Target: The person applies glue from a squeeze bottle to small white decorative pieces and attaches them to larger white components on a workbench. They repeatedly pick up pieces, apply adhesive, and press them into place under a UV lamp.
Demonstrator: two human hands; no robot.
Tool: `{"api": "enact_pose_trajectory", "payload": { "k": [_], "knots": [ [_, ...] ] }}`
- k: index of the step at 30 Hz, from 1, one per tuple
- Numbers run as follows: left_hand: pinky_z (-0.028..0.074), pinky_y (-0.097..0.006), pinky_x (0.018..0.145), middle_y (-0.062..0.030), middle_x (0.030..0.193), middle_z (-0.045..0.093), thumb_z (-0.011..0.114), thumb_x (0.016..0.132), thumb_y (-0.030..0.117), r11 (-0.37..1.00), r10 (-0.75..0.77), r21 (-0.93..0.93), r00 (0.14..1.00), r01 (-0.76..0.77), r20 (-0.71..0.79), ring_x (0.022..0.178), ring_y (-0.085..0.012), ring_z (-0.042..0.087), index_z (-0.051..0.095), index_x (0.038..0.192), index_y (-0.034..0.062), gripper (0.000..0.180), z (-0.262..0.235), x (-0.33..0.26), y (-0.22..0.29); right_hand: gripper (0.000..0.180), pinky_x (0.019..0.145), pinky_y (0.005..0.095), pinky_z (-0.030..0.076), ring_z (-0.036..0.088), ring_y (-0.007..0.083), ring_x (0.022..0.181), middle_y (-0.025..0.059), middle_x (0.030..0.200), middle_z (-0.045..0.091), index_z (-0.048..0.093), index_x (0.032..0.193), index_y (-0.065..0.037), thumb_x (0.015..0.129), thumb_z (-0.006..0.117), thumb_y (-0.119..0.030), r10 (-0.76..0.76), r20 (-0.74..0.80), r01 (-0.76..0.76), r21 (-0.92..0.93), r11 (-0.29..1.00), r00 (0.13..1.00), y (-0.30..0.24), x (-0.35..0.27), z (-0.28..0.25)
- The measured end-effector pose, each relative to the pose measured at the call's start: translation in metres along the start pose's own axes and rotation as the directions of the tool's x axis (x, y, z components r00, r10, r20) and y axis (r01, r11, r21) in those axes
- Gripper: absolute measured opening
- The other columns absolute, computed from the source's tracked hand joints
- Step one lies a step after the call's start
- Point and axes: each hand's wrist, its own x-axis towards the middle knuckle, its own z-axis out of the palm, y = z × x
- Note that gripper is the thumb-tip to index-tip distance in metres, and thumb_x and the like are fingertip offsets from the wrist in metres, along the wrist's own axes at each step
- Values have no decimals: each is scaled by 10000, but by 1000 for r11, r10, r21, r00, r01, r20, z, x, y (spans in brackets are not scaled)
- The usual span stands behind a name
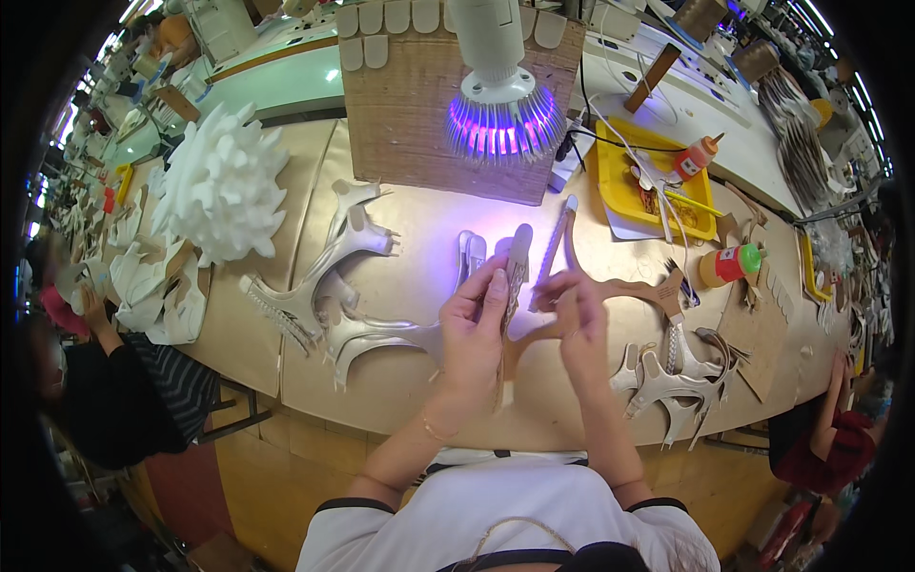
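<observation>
My left hand [477, 319] grips an upright grey-beige shoe strap [518, 255] with a rounded end, thumb pressed on its near side. Just to the right, my right hand [579, 319] has its fingers curled and is a little blurred; what it pinches, if anything, is too small to make out. Behind and between the hands lies a pale shoe upper [556, 243] with a braided strap, its tan underside turned partly up. Two rounded strap ends [467, 253] lie beyond my left hand. Silver shoe uppers [329, 262] are spread to the left.
Over the bench hangs a lamp [505, 119] with purple light, before a board [400, 133]. White foam [224, 186] stands far left. At right are a yellow tray [615, 176], a red bottle [696, 157], a green-capped bottle [729, 265] and more uppers [672, 383]. People sit at both sides.
</observation>
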Motion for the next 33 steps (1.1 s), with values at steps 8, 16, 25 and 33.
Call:
{"api": "enact_pose_trajectory", "payload": {
  "k": [8, 16, 25, 33],
  "knots": [
    [435, -272, 931, -127, 1324, 510, 449, 977, 52, 813, 408, 377, 896, -444, 176, 1123, -157, 532, 525, 1272, -38, 318, 31, -30, -23, 204, 782, 235, 468, 588, 92, 836, 23, 882, 617, 566, 1055, 5, 898, 627, -110, -65, -127, 48, -131, 990, 990, -15, -42, 0],
    [485, -255, 824, -125, 1174, 601, 550, 921, 24, 993, 115, -2, 935, -121, 335, 965, -125, 596, 551, 1218, -44, 304, 55, -53, -17, 220, 555, 284, 480, 545, 129, 682, 72, 896, 563, 541, 1073, 23, 935, 551, -148, -196, -178, 186, -74, 980, 964, -99, -110, -87],
    [500, -227, 718, -126, 982, 654, 603, 899, 43, 967, 237, 69, 966, -245, 108, 821, -142, 656, 547, 1153, -50, 276, 6, -11, 6, 209, 665, 364, 544, 672, 279, 771, 173, 856, 642, 602, 925, 35, 927, 520, -157, 119, 867, 454, -366, 813, 484, -204, -115, -131],
    [497, -233, 734, -114, 982, 659, 583, 914, 57, 991, 102, 78, 994, -105, 45, 852, -134, 643, 534, 1118, -69, 245, -26, 12, 12, 172, 600, 259, 469, 601, 130, 684, 101, 816, 638, 574, 929, 28, 930, 509, -130, 80, 746, 60, -159, 985, 661, -100, -9, -69]
  ]
}}
